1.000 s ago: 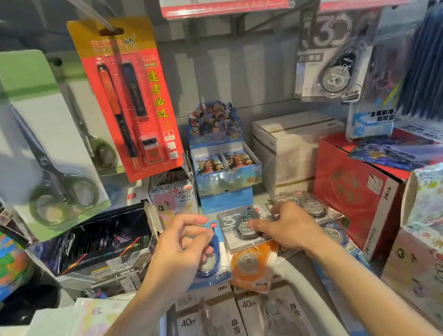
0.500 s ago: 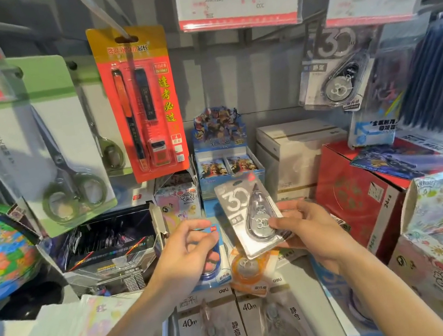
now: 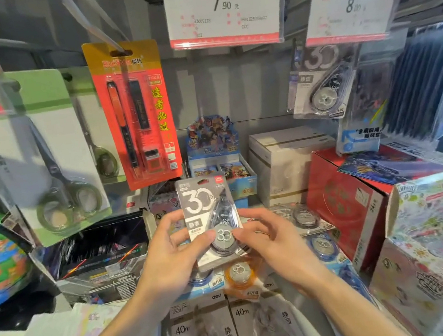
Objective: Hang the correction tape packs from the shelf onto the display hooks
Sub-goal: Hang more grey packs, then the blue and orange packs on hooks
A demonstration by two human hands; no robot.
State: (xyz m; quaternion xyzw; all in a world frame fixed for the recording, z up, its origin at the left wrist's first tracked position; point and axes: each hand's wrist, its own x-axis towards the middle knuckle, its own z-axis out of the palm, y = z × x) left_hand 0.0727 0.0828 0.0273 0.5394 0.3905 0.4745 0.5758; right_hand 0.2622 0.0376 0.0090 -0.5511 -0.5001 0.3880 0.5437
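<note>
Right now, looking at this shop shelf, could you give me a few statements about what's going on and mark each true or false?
1. Both hands hold one grey correction tape pack. True: the left hand and right hand grip it from either side.
2. The held pack already hangs on a hook. False: it is in the hands, below the hooks.
3. A similar grey pack hangs at upper right. True.
4. The price tag above the middle reads 7.90. True.
5. The scissors lie flat on the shelf. False: their card hangs at the left.
6. The shelf holds no more tape packs. False: an orange pack lies beneath the hands.
</note>
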